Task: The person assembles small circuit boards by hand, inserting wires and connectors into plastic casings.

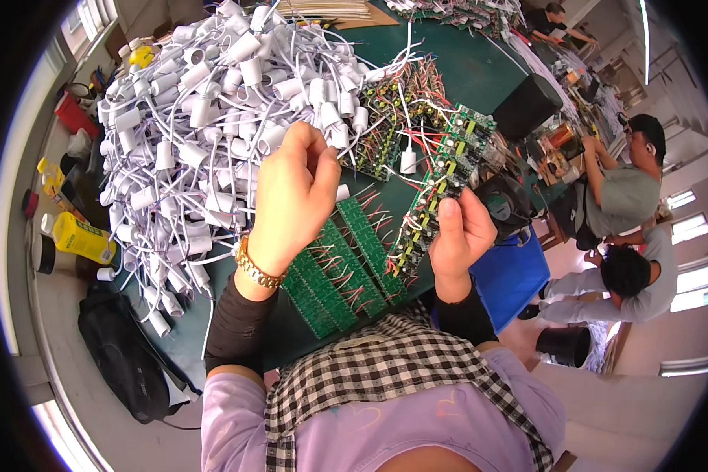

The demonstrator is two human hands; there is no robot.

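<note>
Meanwhile the right hand (460,236) grips a long green circuit-board strip (440,185) while the left hand (291,200) pinches a thin white wire (334,145)

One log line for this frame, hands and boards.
left hand: at white socket pile | right hand: holds green circuit board strip | more boards on green table

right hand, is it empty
No, the right hand grips a long green circuit board strip with wires, thumb pressed on its face.
</note>
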